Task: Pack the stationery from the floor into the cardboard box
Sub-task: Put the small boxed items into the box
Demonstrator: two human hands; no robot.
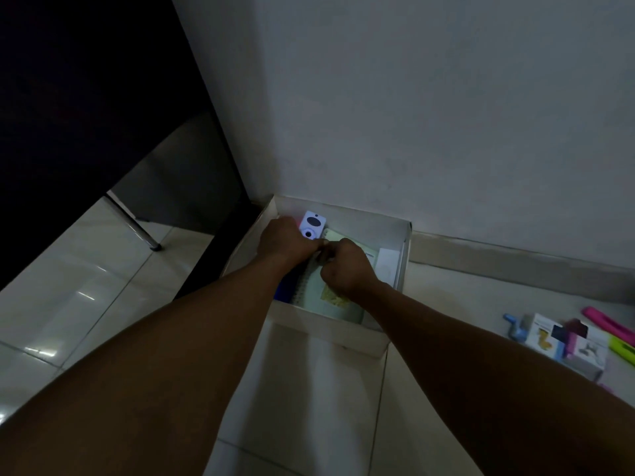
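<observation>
The open cardboard box (405, 249) sits on the floor against the wall. Inside lies a pale green spiral notebook (316, 297), with a small lavender item bearing dark ovals (312, 224) behind it, a blue object (283, 290) at its left and a white card (387, 266) at its right. Both my hands are inside the box, over the notebook's spiral edge. My left hand (285, 238) and my right hand (347, 269) have curled fingers meeting at that edge; what they pinch is hidden.
On the floor at the right lie a blue punch-like tool (515, 327), small printed boxes (567, 341), a pink strip (608, 322) and a yellow-green marker (622, 348). A dark desk with a metal leg (144, 231) stands to the left. The box's near flap (309, 389) lies open toward me.
</observation>
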